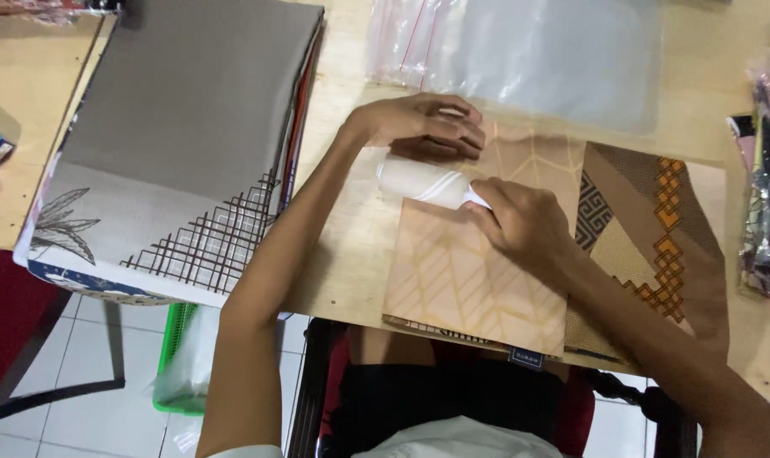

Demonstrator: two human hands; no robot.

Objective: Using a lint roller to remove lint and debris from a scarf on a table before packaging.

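The right hand (520, 222) grips the light, stiff lint roller (423, 181) at its 3 o'clock handle while the left hand (423, 125) presses flat on the soft folded fabric (478, 271).

Pale wooden tabletop (351, 246): matt, smooth grain. Folded peach cloth with gold line print (470, 280): soft, matt weave. White lint roller (423, 182): slightly glossy wrap. Clear plastic zip bags (554, 51): shiny, creased. Stacked grey folded fabric (181, 119): flat, dull finish.
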